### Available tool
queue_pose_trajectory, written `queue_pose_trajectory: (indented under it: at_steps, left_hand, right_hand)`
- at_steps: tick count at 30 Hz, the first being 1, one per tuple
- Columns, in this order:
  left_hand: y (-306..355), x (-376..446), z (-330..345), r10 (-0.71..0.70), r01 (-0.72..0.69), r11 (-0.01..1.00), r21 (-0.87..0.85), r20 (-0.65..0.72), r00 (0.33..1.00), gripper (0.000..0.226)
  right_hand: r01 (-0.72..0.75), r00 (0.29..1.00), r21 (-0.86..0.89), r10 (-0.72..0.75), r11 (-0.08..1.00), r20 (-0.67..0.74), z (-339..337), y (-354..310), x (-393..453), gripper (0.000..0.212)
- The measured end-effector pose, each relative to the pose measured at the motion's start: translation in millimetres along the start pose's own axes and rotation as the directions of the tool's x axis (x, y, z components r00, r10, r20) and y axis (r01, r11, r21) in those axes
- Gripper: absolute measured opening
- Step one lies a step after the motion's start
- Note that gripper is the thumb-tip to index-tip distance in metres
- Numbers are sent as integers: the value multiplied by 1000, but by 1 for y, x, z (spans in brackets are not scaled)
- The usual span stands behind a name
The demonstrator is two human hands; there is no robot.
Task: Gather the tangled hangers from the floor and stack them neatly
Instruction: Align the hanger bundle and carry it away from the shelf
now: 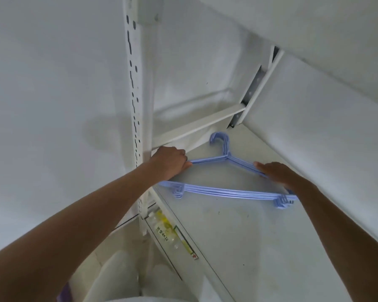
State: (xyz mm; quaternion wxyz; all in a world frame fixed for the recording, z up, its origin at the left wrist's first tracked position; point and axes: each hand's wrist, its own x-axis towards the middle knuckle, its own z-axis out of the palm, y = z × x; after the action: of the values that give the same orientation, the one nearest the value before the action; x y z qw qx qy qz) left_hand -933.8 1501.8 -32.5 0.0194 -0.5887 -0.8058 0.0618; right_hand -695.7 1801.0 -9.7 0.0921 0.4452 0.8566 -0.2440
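- Light-blue plastic hangers [227,191], several nested into one flat stack, lie on the white metal shelf board [238,236], not on the floor; the hooks point away from the person, toward the back corner.
- Long axis of the stack, along the bottom bars, runs left to right across the person, so each hand meets one sloping shoulder.
- Left hand [170,161] is curled on the left shoulder of the stack; whether it truly grips, I cannot tell.
- Right hand [275,173] lies with the fingers flat on the right shoulder and seems to press, not to grasp.
- Both hands are about equally near.
- White perforated upright post [138,105] stands just beside the left hand, and the white back wall [314,116] rises near the right hand; these limit a sideways push.
- My judgement: the stack looks almost even and needs only small squaring.
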Motion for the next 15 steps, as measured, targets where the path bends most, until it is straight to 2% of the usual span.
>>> queue_pose_trajectory:
  at_steps: [4,8,10,13,15]
  left_hand:
    - [1,4,2,91,-79,980,180,-59,994,54]
    - [5,6,2,69,-53,967,248,-56,996,58]
    - [9,5,-2,-39,43,984,174,-26,999,59]
    - [12,1,-16,-239,245,965,-91,70,968,71]
    - [18,-14,-24,-237,252,946,-202,94,967,85]
  right_hand:
    - [-44,998,-28,45,999,34,0,-3,11,73]
    - [-30,999,15,30,999,-16,3,-6,-3,67]
    - [-46,995,-12,45,999,-87,7,-10,-11,67]
    - [-67,970,-61,50,996,-238,15,-14,-20,63]
    - [-50,956,-21,42,999,-292,17,-19,-32,60]
